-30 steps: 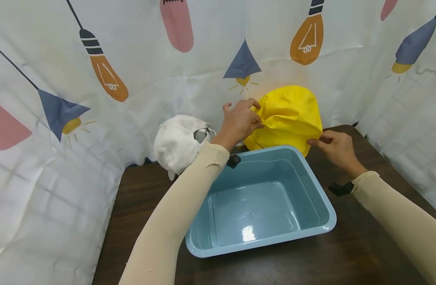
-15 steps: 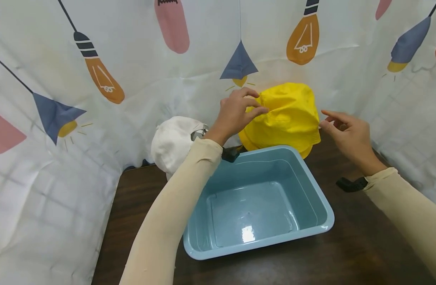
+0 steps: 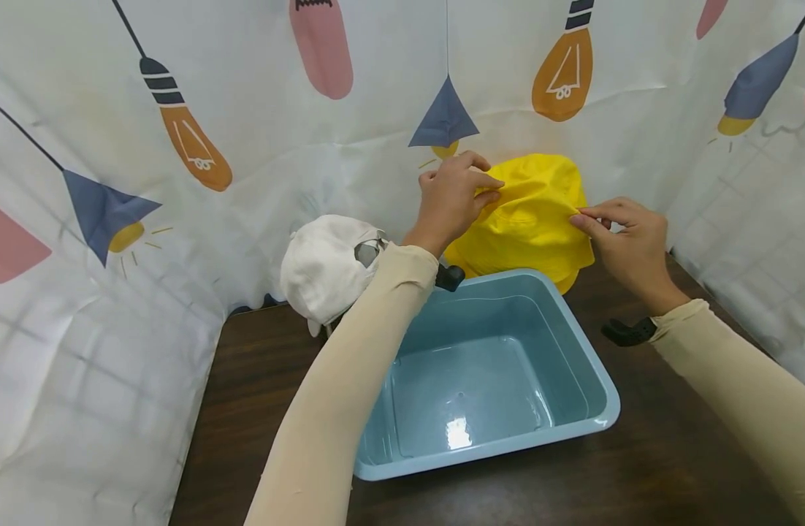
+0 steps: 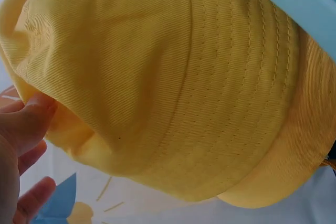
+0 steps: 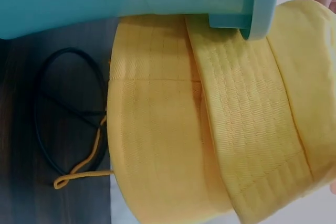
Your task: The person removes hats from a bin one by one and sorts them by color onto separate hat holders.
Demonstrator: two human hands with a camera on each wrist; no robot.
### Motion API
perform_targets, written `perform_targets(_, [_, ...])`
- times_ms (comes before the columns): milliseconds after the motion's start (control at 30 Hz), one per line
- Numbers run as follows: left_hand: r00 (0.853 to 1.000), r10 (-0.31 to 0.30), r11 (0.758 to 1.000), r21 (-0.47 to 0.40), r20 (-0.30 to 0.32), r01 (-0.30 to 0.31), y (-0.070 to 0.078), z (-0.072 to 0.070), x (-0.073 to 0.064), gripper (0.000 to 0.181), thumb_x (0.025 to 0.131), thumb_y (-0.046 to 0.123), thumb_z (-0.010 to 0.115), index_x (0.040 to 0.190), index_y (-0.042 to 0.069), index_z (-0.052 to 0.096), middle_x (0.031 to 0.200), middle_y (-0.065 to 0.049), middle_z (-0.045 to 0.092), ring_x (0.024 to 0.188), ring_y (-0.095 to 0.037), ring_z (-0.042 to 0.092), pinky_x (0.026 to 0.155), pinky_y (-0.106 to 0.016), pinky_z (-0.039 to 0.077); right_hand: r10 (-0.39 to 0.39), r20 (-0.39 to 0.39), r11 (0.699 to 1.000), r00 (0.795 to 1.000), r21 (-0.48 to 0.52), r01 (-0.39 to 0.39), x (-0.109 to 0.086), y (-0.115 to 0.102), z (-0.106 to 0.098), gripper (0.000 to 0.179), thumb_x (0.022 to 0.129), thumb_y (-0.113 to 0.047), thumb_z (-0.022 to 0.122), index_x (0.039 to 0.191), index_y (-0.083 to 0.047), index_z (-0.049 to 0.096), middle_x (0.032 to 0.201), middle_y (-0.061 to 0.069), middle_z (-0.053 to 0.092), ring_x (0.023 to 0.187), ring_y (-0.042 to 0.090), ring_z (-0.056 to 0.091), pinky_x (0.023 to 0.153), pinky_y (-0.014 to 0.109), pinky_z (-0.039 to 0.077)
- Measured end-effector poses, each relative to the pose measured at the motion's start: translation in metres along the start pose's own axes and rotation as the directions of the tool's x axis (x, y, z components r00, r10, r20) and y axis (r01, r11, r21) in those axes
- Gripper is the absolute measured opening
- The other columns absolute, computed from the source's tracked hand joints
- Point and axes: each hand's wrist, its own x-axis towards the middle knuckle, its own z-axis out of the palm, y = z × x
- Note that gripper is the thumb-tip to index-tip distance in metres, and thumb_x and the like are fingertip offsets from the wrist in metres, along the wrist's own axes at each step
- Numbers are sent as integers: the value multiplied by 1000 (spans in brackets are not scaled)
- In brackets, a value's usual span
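Observation:
A yellow bucket hat point(image 3: 530, 230) with a stitched brim stands behind the light blue basin point(image 3: 369, 472), and the basin's rim hides part of its lower edge. My left hand point(image 3: 450, 201) pinches a fold at the left of the crown; in the left wrist view, its thumb point(image 4: 32, 119) lies on the yellow cloth. On the other side, my right hand point(image 3: 629, 241) pinches the hat's right edge between thumb and forefinger. From the right wrist, the hat's underside brim point(image 5: 157, 129) shows beside the basin wall, with an orange string point(image 5: 86, 173) trailing from it.
A white cap point(image 3: 323, 267) sits left of the yellow hat, partly behind my left forearm. Near the orange string is a black loop point(image 5: 38, 114) on the dark wooden table point(image 3: 258, 380). A printed cloth point(image 3: 389, 66) hangs close behind the hats.
My right hand let go of the hat's lower right edge, rose, and now pinches it higher up. My left hand drew off to the left, then came back to the crown.

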Motion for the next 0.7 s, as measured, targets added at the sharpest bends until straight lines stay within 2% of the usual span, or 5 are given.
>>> perform_targets(133, [1000, -19, 1000, 13, -21, 20, 0, 1, 0, 19, 96, 42, 68, 109, 37, 81, 132, 14, 63, 128, -13, 53, 107, -54, 33, 10, 2, 1000, 1000, -14, -10, -2, 2, 2, 14, 84, -9, 84, 96, -2, 83, 81, -26, 62, 71, 1, 50, 60, 17, 37])
perform_targets(300, [996, -84, 995, 52, 8, 84, -7, 5, -3, 19, 96, 42, 67, 108, 37, 81, 132, 15, 63, 129, -14, 52, 108, -58, 31, 16, 30, 999, 999, -36, -15, -4, 9, 5, 13, 85, -10, 84, 94, -1, 82, 80, -23, 61, 69, 2, 48, 58, 15, 36])
perform_targets(433, [995, -99, 994, 60, 28, 97, -10, 8, -4, 20, 97, 42, 66, 110, 36, 81, 134, 15, 63, 130, -14, 51, 107, -59, 31, 23, 57, 999, 998, -50, -20, -5, 13, 6, 16, 86, -12, 83, 97, 0, 82, 81, -19, 62, 69, 3, 49, 57, 14, 36])
perform_targets(567, [994, -87, 993, 82, 70, 81, -4, 4, -4, 25, 99, 42, 64, 120, 38, 76, 140, 14, 58, 133, -15, 49, 101, -54, 33, 71, 78, 995, 994, -68, -66, -5, 11, 1, 19, 88, -19, 82, 100, -3, 82, 83, -18, 63, 72, 4, 50, 58, 15, 37])
perform_targets(700, [988, -79, 986, 155, 129, 59, 5, -14, -9, 39, 102, 45, 60, 140, 40, 62, 151, 13, 50, 139, -17, 45, 95, -49, 36, 120, 94, 991, 988, -76, -113, -3, 5, -9, 23, 90, -25, 80, 105, -8, 82, 86, -20, 62, 77, 3, 51, 63, 16, 38])
